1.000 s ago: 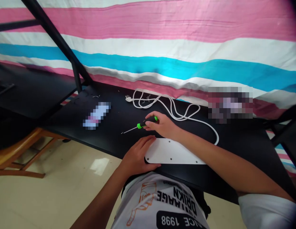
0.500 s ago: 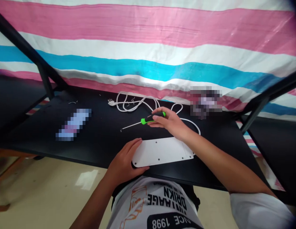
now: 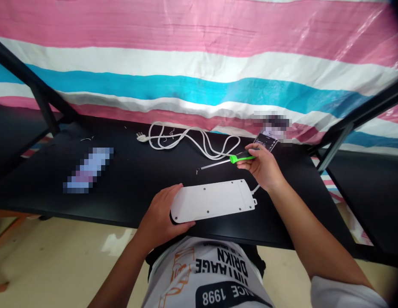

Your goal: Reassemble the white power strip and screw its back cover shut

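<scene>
Left hand [image 3: 161,217] clasps one end of the power strip [image 3: 215,201]. Right hand [image 3: 263,169], past the other end, grips a screwdriver [image 3: 239,158].

We see a black table [image 3: 138,188] with a white power strip [image 3: 215,200] lying flat near its front edge, plain underside up. Behind the strip, a white cable [image 3: 199,139] sprawls in loose loops, and its plug [image 3: 140,137] lies behind and to the left of the strip. Well left of the strip rests a flat oblong item [image 3: 88,170], too blurred for us to identify. Behind the strip's right end, near the table's back edge, lies a dark flat device [image 3: 266,139]. A few thin wire scraps [image 3: 86,138] lie far to the strip's back left.
</scene>
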The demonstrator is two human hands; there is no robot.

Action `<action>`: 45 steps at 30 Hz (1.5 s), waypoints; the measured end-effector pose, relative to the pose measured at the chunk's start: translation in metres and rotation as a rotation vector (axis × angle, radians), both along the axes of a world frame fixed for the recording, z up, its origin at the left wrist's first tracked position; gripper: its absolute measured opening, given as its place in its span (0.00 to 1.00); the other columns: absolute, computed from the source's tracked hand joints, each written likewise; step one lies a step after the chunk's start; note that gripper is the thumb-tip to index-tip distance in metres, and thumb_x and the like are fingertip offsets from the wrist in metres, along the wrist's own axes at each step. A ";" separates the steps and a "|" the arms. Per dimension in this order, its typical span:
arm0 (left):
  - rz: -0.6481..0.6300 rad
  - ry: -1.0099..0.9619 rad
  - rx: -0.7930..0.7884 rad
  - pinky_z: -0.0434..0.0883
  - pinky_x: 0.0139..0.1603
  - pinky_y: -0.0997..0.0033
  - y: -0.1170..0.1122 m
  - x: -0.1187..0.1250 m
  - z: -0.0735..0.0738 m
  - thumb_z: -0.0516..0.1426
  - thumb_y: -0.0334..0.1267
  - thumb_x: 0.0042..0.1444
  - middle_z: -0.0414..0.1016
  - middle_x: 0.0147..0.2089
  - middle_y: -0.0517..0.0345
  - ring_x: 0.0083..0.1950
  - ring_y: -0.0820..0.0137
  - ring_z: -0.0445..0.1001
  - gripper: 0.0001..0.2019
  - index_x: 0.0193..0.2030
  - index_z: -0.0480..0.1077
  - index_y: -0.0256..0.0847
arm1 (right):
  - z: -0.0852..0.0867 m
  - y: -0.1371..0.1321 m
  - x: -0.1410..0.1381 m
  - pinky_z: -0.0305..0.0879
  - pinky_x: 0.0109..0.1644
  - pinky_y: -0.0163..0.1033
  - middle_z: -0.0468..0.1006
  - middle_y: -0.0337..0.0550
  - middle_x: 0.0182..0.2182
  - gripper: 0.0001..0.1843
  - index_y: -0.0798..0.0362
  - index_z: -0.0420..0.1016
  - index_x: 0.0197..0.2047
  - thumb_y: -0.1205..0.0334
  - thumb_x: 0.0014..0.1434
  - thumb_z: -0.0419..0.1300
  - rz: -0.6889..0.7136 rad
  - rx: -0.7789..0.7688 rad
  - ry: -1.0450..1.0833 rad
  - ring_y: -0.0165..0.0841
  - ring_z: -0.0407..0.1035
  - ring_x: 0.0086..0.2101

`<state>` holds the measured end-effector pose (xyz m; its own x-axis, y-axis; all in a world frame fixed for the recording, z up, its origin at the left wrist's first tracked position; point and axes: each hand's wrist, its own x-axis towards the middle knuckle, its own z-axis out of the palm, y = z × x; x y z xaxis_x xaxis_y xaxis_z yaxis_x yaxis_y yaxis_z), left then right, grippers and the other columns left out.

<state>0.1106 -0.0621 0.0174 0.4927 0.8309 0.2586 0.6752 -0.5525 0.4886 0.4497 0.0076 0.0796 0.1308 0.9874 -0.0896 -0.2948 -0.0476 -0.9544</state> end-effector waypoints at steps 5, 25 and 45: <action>0.000 -0.031 -0.084 0.67 0.70 0.45 0.001 -0.002 0.004 0.70 0.45 0.52 0.64 0.70 0.43 0.70 0.49 0.66 0.46 0.74 0.53 0.44 | -0.002 -0.001 0.003 0.80 0.31 0.35 0.79 0.37 0.23 0.11 0.50 0.70 0.42 0.61 0.56 0.63 -0.031 0.007 0.025 0.33 0.79 0.25; -0.325 -0.070 -0.379 0.62 0.73 0.44 0.059 0.032 0.015 0.75 0.46 0.43 0.61 0.72 0.41 0.72 0.50 0.64 0.66 0.79 0.37 0.47 | -0.010 -0.006 0.023 0.79 0.28 0.37 0.79 0.38 0.23 0.11 0.51 0.69 0.41 0.63 0.54 0.63 -0.103 0.005 -0.021 0.34 0.79 0.23; -0.174 -0.244 -0.483 0.65 0.74 0.49 0.049 0.010 0.008 0.77 0.47 0.42 0.63 0.72 0.49 0.70 0.55 0.67 0.58 0.75 0.49 0.52 | -0.026 -0.015 -0.013 0.83 0.39 0.41 0.86 0.41 0.37 0.12 0.48 0.70 0.45 0.60 0.60 0.67 0.098 -0.045 -0.083 0.35 0.83 0.33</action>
